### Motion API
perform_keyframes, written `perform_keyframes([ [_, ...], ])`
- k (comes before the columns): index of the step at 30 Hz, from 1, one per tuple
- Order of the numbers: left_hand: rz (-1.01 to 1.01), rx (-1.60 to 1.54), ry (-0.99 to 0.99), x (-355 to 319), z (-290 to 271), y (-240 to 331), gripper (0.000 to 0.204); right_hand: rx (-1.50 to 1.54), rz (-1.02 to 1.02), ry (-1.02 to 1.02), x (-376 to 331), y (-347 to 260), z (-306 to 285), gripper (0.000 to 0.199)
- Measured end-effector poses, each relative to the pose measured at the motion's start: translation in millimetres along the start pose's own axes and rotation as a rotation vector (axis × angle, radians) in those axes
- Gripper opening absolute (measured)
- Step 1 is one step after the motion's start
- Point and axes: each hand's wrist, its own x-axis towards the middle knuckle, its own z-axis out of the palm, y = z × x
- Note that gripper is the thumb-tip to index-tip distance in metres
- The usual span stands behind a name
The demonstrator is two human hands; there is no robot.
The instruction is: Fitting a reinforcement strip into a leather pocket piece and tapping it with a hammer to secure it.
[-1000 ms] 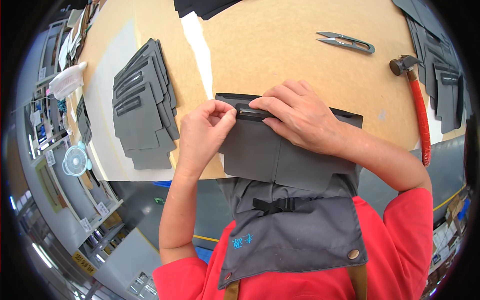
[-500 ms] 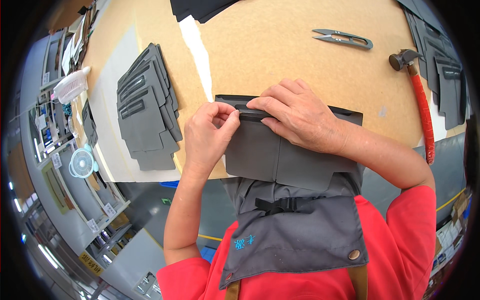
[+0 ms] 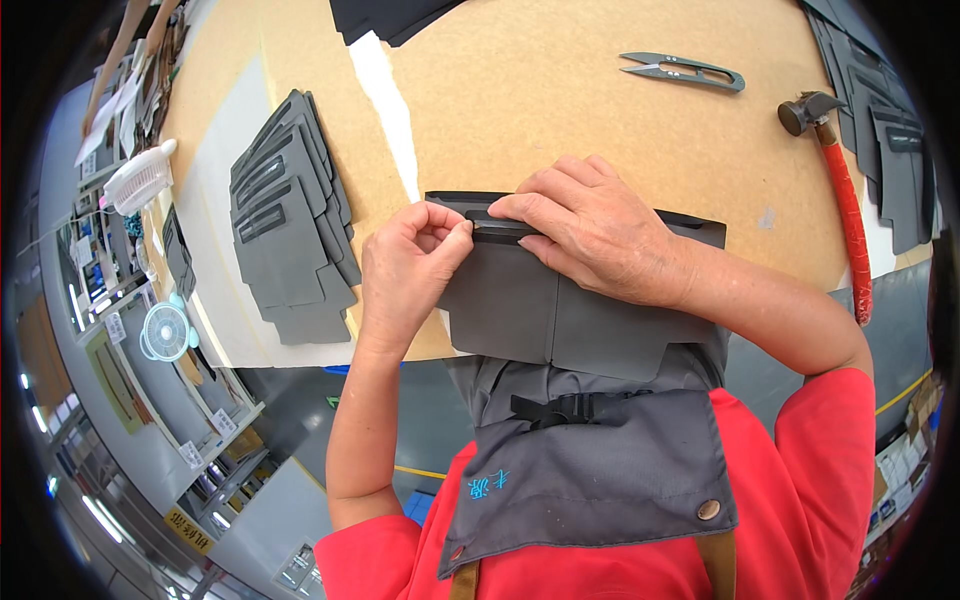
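Observation:
A dark grey flat piece (image 3: 600, 330), leather-like with a seam down its middle, lies at the table's near edge and overhangs it. Along its far part runs a slot with a black strip (image 3: 497, 237). My left hand (image 3: 410, 265) pinches at the left end of that strip, thumb against forefinger; the exact bit between the fingertips is hidden. Over the slot lies my right hand (image 3: 600, 235), bent fingers on its far side and thumb on its near side, gripping the piece there.
A stack of similar grey pieces (image 3: 290, 225) lies to the left, another stack (image 3: 890, 150) at the far right. Thread snips (image 3: 685, 72) and a hammer with a red-wrapped handle (image 3: 845, 210) lie on the right. Black sheets (image 3: 395, 18) lie at the far edge, beside a torn white strip (image 3: 388, 105).
Both hands keep their hold at the slot, with only slight finger movement. The view has shifted a little; the grey piece stays in place.

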Motion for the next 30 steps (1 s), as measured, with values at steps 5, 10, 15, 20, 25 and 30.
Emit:
perform_keyframes([
  [5,0.066,0.018,0.076,-4.2,3.0,5.2,0.011,-0.016,-0.004,0.005,1.5,-0.5,1.4,0.039],
  [10,0.068,-0.074,0.073,-2.4,2.0,-5.1,0.012,0.001,-0.001,0.0,3.6,-2.2,-0.8,0.036],
  [15,-0.056,-0.414,-0.049,2.2,-6.5,-12.6,0.021,0.04,0.029,-0.014,5.5,-1.7,-0.9,0.036],
  [20,-0.016,-0.338,-0.054,3.1,-2.2,-14.4,0.02,0.016,0.026,-0.054,6.9,-2.9,-2.0,0.038],
  [25,-0.006,-0.304,-0.06,7.0,-2.0,-12.9,0.017,0.04,0.058,-0.12,9.9,-1.2,-7.6,0.037],
  [30,-0.021,-0.452,-0.035,2.5,9.7,-19.8,0.015,0.043,0.238,-0.161,12.1,-4.7,-58.2,0.038],
])
